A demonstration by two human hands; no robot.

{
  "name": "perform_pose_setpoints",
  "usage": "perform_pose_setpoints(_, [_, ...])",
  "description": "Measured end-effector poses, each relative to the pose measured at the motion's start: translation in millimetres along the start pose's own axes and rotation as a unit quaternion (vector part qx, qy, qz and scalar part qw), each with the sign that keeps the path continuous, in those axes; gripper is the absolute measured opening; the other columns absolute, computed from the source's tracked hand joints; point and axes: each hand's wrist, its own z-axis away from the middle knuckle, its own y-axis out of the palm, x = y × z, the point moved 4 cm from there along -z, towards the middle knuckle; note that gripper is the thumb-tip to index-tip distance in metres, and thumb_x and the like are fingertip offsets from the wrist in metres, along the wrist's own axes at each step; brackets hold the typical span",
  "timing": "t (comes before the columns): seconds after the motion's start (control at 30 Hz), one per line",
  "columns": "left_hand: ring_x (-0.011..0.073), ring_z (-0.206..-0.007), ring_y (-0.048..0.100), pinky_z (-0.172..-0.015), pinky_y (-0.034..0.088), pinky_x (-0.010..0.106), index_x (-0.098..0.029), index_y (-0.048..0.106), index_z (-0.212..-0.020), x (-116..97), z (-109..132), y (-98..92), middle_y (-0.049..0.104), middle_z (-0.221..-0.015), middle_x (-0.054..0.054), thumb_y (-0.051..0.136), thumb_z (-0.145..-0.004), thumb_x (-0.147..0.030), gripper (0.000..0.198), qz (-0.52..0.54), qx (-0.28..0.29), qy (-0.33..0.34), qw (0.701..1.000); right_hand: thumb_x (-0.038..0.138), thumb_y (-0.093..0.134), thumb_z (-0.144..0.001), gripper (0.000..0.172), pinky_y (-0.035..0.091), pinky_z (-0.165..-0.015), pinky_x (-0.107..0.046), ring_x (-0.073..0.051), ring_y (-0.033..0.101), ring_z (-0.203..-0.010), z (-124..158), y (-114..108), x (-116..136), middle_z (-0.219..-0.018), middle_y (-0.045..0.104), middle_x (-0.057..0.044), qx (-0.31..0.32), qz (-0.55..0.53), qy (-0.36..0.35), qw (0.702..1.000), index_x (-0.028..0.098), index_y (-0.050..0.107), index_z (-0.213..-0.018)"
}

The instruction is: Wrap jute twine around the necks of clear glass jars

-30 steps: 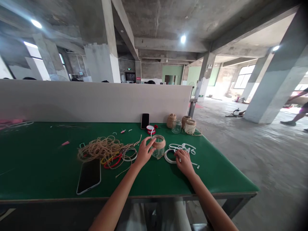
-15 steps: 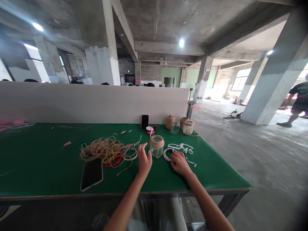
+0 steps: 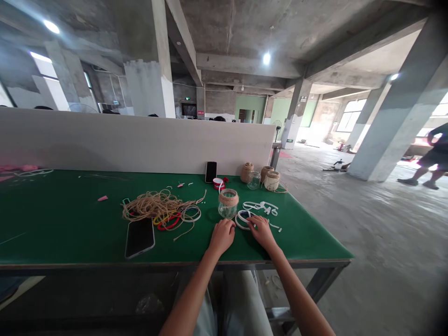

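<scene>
A clear glass jar with twine wrapped round its neck stands upright on the green table. Just in front of its base is my left hand, fingers bent together and pointing down; what they pinch, if anything, is hidden. To the jar's right lies a white ring-shaped roll. My right hand has its fingers closed on the right side of this roll. White strips lie loosely behind the right hand. A red-and-white spool sits behind the jar.
Left of my hands are a heap of twine, coloured rings and a phone. Another phone leans on the white partition. Twine-wrapped jars and a bare glass jar stand at the back right.
My left hand has moved from the jar's left side to its front, and its spread fingers have closed downward. My right hand stays at the white roll. The view has shifted slightly.
</scene>
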Motion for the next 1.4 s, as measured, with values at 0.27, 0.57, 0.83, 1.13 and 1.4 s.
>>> perform_pose_setpoints(0.27, [0.0203, -0.093, 0.056, -0.085, 0.042, 0.034, -0.019, 0.054, -0.104, -4, 0, -3.3, 0.060, -0.093, 0.006, 0.045, -0.086, -0.022, 0.020, 0.073, -0.010, 0.011, 0.997, 0.019, 0.044, -0.088, 0.017, 0.019, -0.096, -0.046, -0.023, 0.051, -0.097, 10, -13, 21, -0.094, 0.062, -0.006, -0.020, 0.027, -0.028, 0.999, 0.021, 0.059, -0.096])
perform_pose_setpoints(0.57, [0.0158, -0.079, 0.058, -0.073, 0.044, 0.025, -0.018, 0.056, -0.093, 7, -5, -2.9, 0.061, -0.084, 0.002, 0.038, -0.080, -0.009, 0.024, 0.206, -0.033, -0.018, 0.978, 0.028, 0.053, -0.086, 0.013, 0.032, -0.090, -0.037, -0.021, 0.052, -0.088, 10, -3, 33, -0.087, 0.061, -0.005, 0.035, 0.023, -0.120, 0.992, 0.022, 0.062, -0.093])
perform_pose_setpoints(0.83, [0.0156, -0.074, 0.059, -0.067, 0.048, 0.029, -0.013, 0.059, -0.092, 33, 1, -2.6, 0.060, -0.081, 0.002, 0.038, -0.091, -0.017, 0.021, 0.278, -0.053, -0.147, 0.948, 0.029, 0.050, -0.086, 0.014, 0.028, -0.096, -0.041, -0.022, 0.049, -0.101, 18, -15, 48, -0.102, 0.059, -0.006, 0.024, -0.004, -0.139, 0.990, 0.020, 0.061, -0.090])
perform_pose_setpoints(1.13, [0.0145, -0.068, 0.058, -0.063, 0.048, 0.028, -0.013, 0.055, -0.108, 38, 1, -0.2, 0.059, -0.076, 0.002, 0.036, -0.094, -0.029, 0.029, 0.315, -0.075, -0.179, 0.929, 0.012, 0.040, -0.086, 0.021, 0.024, -0.101, -0.042, -0.021, 0.045, -0.112, 21, -14, 55, -0.107, 0.059, -0.007, 0.017, -0.018, -0.175, 0.984, 0.018, 0.056, -0.098])
perform_pose_setpoints(1.4, [0.0118, -0.054, 0.049, -0.055, 0.039, 0.021, -0.017, 0.038, -0.132, 11, 6, -6.1, 0.052, -0.061, -0.004, 0.046, -0.085, -0.033, 0.050, 0.308, -0.012, -0.073, 0.949, 0.022, 0.043, -0.090, 0.014, 0.028, -0.097, -0.042, -0.019, 0.053, -0.086, 25, -6, 57, -0.080, 0.060, -0.004, 0.038, 0.019, -0.197, 0.980, 0.020, 0.057, -0.092])
